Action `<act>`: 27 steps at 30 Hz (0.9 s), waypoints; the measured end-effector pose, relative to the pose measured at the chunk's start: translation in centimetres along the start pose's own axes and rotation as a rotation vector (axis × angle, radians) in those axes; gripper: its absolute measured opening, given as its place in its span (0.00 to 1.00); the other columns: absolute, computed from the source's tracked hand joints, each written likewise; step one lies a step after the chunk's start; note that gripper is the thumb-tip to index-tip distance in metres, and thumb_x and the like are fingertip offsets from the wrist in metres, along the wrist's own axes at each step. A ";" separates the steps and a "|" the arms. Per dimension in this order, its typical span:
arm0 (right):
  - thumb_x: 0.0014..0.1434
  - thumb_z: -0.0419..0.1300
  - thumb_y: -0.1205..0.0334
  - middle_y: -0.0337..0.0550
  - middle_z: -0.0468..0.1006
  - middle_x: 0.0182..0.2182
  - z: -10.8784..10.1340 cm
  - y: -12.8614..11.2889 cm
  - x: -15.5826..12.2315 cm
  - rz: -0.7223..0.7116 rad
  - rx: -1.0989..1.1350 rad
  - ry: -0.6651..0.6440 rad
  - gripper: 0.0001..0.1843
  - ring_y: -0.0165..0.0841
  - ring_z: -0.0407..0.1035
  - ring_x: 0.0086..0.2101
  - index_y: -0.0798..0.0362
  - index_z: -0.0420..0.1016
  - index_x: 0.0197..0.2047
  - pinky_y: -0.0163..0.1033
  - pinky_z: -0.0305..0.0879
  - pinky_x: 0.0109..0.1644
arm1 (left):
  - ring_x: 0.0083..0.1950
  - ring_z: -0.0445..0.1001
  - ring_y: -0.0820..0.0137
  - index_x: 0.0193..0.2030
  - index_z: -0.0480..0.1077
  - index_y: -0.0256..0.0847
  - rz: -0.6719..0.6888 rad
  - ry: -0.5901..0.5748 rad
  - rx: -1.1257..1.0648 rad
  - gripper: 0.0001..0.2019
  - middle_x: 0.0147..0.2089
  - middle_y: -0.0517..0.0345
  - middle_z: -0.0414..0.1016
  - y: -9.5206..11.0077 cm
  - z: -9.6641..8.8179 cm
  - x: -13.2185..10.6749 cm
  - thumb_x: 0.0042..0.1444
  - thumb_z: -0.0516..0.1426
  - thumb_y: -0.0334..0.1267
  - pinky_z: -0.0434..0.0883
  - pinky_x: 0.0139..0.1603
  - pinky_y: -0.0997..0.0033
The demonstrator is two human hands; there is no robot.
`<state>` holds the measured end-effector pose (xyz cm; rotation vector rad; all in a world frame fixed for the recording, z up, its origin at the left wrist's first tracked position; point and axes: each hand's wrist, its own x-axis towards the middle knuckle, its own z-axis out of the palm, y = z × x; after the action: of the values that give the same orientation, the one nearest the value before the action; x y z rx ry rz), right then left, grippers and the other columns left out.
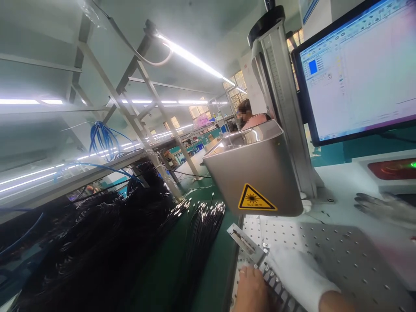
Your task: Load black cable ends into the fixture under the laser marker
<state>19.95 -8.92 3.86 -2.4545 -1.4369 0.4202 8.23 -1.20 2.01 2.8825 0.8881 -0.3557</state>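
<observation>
A slotted metal fixture (279,281) lies at a slant over the perforated metal plate (286,236), with a flat end piece (246,244) at its far end. My bare left hand (250,288) is at its left side, fingers curled; whatever they hold is hidden. My right hand (297,271), in a white glove, lies along the fixture's right side near several small metal tabs, its fingertips blurred. Just above hangs a grey metal housing (256,173) with a yellow laser warning triangle. Left of the plate lies a bundle of black cables (208,225) with shiny ends.
A large heap of black cables (97,234) covers the left side of the green table. A vertical column (281,82) carries the housing. At right are a monitor (357,73), a grey glove (386,210) and a box with a green light (396,167). A person (251,115) sits beyond.
</observation>
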 end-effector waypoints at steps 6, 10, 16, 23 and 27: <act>0.69 0.45 0.69 0.54 0.81 0.40 -0.2 0.0 0.1 0.008 0.019 -0.019 0.19 0.50 0.77 0.42 0.57 0.78 0.46 0.52 0.71 0.45 | 0.61 0.67 0.44 0.55 0.71 0.18 0.005 -0.099 -0.009 0.22 0.56 0.28 0.72 0.9 -1.6 -0.7 0.58 0.47 0.29 0.56 0.71 0.46; 0.68 0.47 0.70 0.52 0.82 0.37 -0.1 0.4 0.1 0.021 0.047 -0.024 0.18 0.49 0.78 0.40 0.55 0.79 0.44 0.48 0.70 0.42 | 0.65 0.63 0.44 0.60 0.66 0.15 0.017 -0.190 0.041 0.25 0.61 0.26 0.67 2.2 -3.9 -2.2 0.58 0.50 0.31 0.51 0.73 0.50; 0.67 0.41 0.75 0.54 0.82 0.42 2.2 1.2 0.8 0.012 0.010 0.027 0.25 0.44 0.78 0.41 0.57 0.78 0.49 0.45 0.70 0.45 | 0.62 0.66 0.43 0.59 0.67 0.15 0.051 -0.151 0.097 0.25 0.58 0.24 0.69 2.1 -2.5 -1.8 0.57 0.51 0.31 0.58 0.69 0.49; 0.68 0.38 0.72 0.55 0.82 0.42 4.1 2.9 2.2 0.001 -0.052 0.109 0.27 0.41 0.78 0.40 0.56 0.78 0.52 0.42 0.71 0.43 | 0.64 0.66 0.45 0.59 0.68 0.21 -0.130 -0.030 -0.242 0.24 0.60 0.28 0.70 1.1 -2.0 -1.4 0.57 0.48 0.26 0.59 0.68 0.50; 0.71 0.40 0.64 0.52 0.82 0.43 4.5 3.4 2.0 -0.045 -0.056 0.130 0.25 0.43 0.77 0.42 0.50 0.78 0.52 0.47 0.70 0.46 | 0.65 0.66 0.49 0.60 0.69 0.26 -0.202 -0.054 -0.320 0.22 0.62 0.34 0.70 0.2 -3.5 -2.7 0.58 0.53 0.28 0.63 0.66 0.56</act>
<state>21.95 -8.38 -1.79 -2.4376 -1.4651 0.2093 6.87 -2.24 6.10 2.4896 1.1166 -0.2772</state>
